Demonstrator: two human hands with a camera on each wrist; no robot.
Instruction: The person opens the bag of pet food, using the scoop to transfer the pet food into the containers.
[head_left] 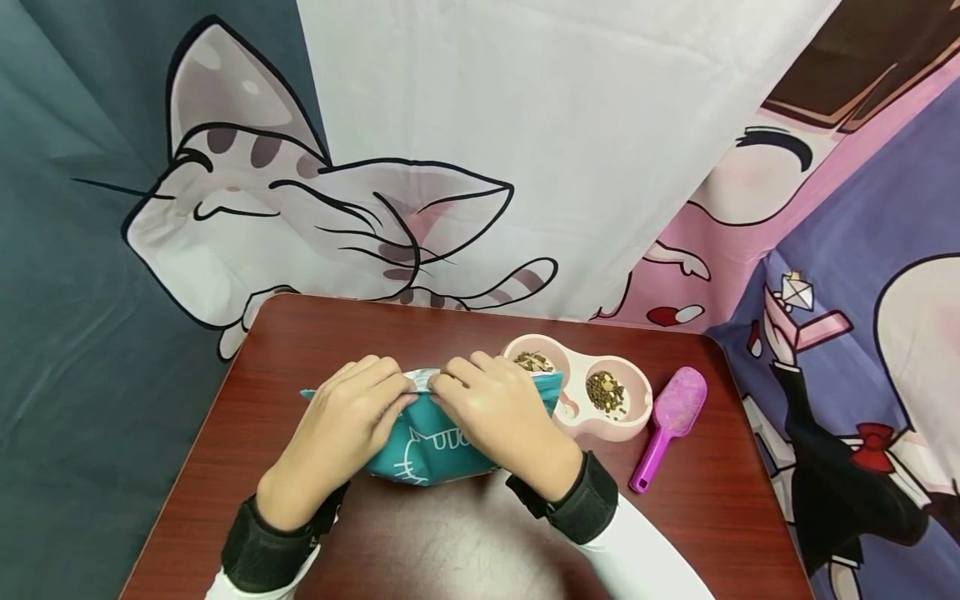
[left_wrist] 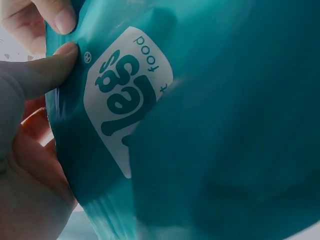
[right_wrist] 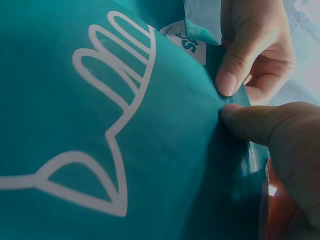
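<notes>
A teal pet-food bag (head_left: 431, 454) with a white line drawing stands near the middle of the table, its top edge running across under both hands. My left hand (head_left: 348, 408) pinches that edge between thumb and fingers. Close beside it, my right hand (head_left: 504, 408) pinches the same edge. In the left wrist view, the bag's white label (left_wrist: 127, 95) reads "food", and both thumbs lie near each other on the rim. The right wrist view shows the thumbs nearly meeting along the bag's edge (right_wrist: 200, 115). The bag's contents are hidden.
Behind and right of the bag is a pale pink double bowl (head_left: 576, 367) with dry food (head_left: 604, 392) in both halves. To its right lies a purple scoop (head_left: 678, 404). The reddish-brown table (head_left: 712, 533) ends at a printed curtain (head_left: 562, 125).
</notes>
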